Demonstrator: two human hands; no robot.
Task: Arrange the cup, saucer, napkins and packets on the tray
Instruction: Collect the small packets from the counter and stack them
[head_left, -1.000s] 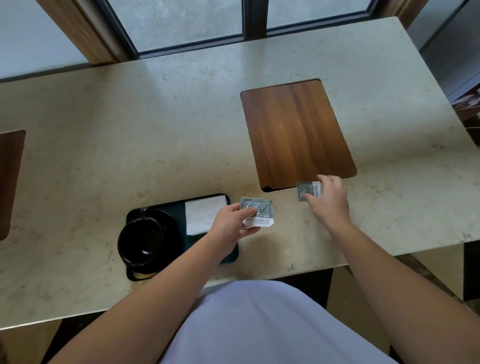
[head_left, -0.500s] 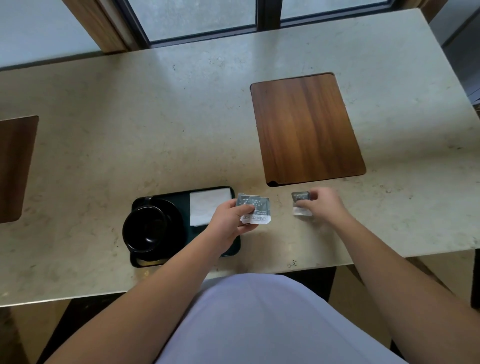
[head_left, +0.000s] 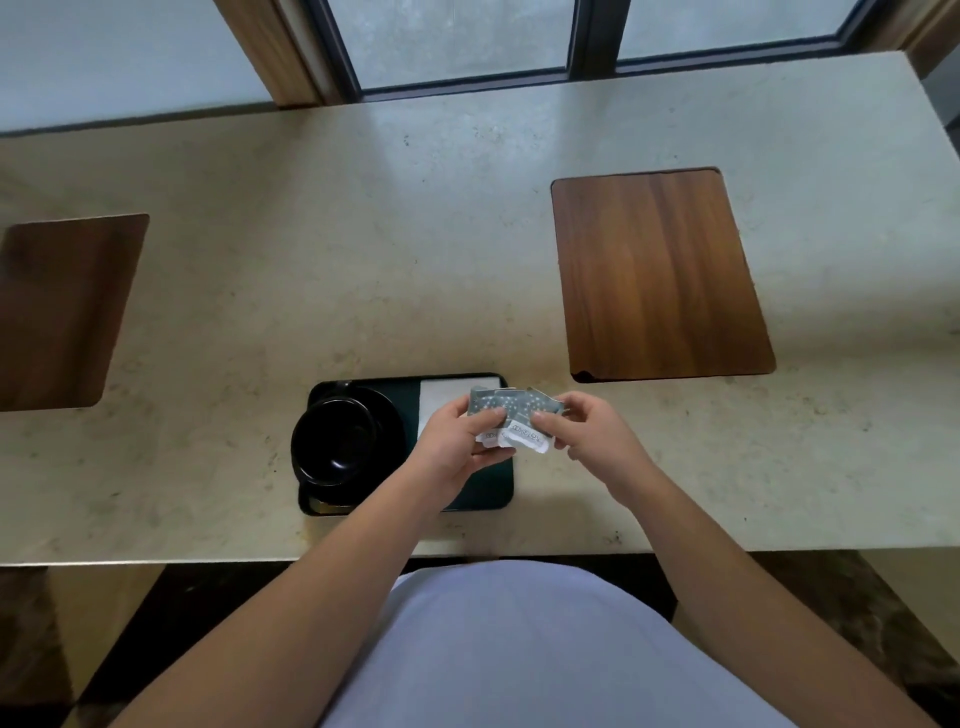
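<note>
Both pinching packets (head_left: 511, 418), L hand (head_left: 457, 441) & R hand (head_left: 592, 434), over tray (head_left: 498, 493), cup (head_left: 332, 441) at tray's left

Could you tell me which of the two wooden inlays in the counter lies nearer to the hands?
The right-hand wooden inlay: its near corner lies just beyond the right hand. The left inlay sits far off at the frame's edge.

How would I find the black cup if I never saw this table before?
Look at the near edge of the pale stone counter for the small dark tray. The black cup sits on its left end. It is round, deep and shiny, unlike the flat white napkin on the tray's right side.
</note>
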